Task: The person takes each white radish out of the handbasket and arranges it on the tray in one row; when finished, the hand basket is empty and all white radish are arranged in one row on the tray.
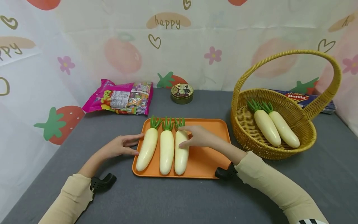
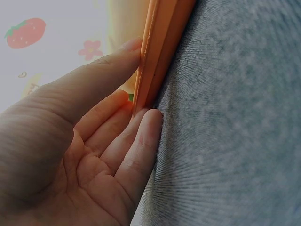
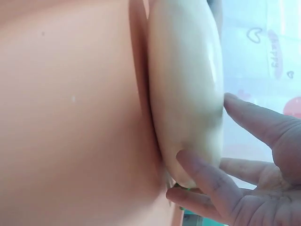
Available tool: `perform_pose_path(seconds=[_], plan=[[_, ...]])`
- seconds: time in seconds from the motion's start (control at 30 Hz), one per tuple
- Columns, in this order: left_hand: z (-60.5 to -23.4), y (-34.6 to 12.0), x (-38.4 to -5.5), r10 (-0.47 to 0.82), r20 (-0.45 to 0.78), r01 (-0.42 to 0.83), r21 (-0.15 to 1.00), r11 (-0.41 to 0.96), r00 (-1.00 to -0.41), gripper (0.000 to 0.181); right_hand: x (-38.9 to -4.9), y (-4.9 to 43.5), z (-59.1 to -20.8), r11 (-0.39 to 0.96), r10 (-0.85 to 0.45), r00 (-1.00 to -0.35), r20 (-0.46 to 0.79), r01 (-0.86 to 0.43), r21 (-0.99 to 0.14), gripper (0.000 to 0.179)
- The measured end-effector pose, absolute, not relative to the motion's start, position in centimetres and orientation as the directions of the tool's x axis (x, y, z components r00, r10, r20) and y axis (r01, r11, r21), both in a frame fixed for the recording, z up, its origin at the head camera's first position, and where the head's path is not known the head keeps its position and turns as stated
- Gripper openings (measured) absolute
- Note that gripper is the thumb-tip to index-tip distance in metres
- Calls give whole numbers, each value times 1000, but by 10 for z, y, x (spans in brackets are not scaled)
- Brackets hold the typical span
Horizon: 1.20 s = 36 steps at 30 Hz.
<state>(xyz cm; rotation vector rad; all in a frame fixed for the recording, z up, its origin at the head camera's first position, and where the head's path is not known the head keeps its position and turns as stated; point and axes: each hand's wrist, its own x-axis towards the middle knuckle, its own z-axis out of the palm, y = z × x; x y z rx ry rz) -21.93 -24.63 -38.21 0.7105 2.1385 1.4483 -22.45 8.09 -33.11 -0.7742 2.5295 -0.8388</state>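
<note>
Three white radishes with green tops lie side by side on an orange tray (image 1: 207,168): the left radish (image 1: 147,149), the middle radish (image 1: 167,152) and the right radish (image 1: 181,161). My right hand (image 1: 199,137) touches the upper part of the right one, its fingers fairly straight; in the right wrist view, fingers and thumb lie against this radish (image 3: 188,80) without closing round it. At the tray's left rim is my left hand (image 1: 123,145). In the left wrist view its extended thumb and fingers touch the rim (image 2: 155,52).
A wicker basket (image 1: 243,137) with a tall handle stands at the right, two more radishes (image 1: 267,127) inside. Behind it lies a blue Barilla box (image 1: 299,95). A pink candy bag (image 1: 120,98) and a round tin (image 1: 182,94) are at the back, before a printed curtain (image 1: 179,56).
</note>
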Motion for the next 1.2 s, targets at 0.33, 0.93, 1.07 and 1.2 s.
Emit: perform_pose_path(seconds=[0.33, 0.93, 1.07, 1.2], plan=[[-383, -247, -219, 641, -72, 169, 936, 308, -764, 68, -218, 100, -311, 573, -602, -780, -172, -272, -773, 75], [-381, -247, -221, 641, -92, 174, 924, 340, -762, 66, -202, 208, -262, 421, -475, -878, -56, -171, -891, 72], [-381, -246, -221, 643, -94, 170, 927, 335, -760, 66, -199, 234, -248, 474, -403, -914, -45, -166, -864, 64], [-381, -246, -221, 642, -87, 176, 926, 334, -762, 66, -204, 259, -236, 547, -316, -948, -36, -151, -823, 59]])
